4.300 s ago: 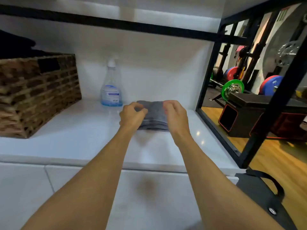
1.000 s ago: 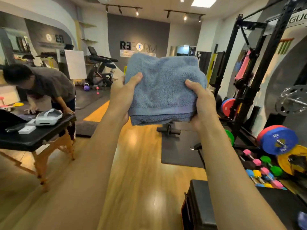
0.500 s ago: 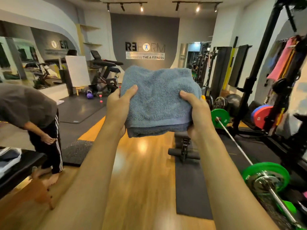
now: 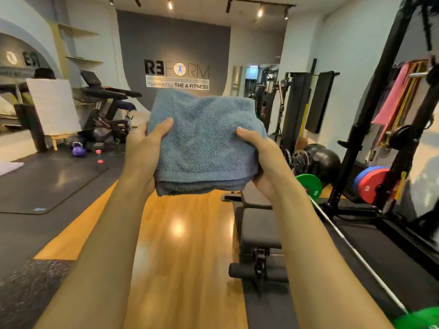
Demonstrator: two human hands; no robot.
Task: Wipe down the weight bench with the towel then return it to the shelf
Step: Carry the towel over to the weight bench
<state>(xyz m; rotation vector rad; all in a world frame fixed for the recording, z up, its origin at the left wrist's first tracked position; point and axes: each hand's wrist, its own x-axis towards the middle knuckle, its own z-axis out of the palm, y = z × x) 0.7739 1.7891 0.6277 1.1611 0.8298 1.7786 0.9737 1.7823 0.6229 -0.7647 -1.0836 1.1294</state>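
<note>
Head view, left hand (image 4: 142,150) and right hand (image 4: 263,160) outstretched, gripping folded towel (image 4: 204,141)

One folded towel (image 4: 204,141), two hands (image 4: 142,150) (image 4: 266,162), one bench (image 4: 257,224), one purple kettlebell (image 4: 78,149), one exercise bike (image 4: 108,115).

2 bare forearms reach in from the bottom edge, no sleeves, watch or rings showing. The left hand (image 4: 142,148) and right hand (image 4: 263,160) are ungloved, nails short.
</note>
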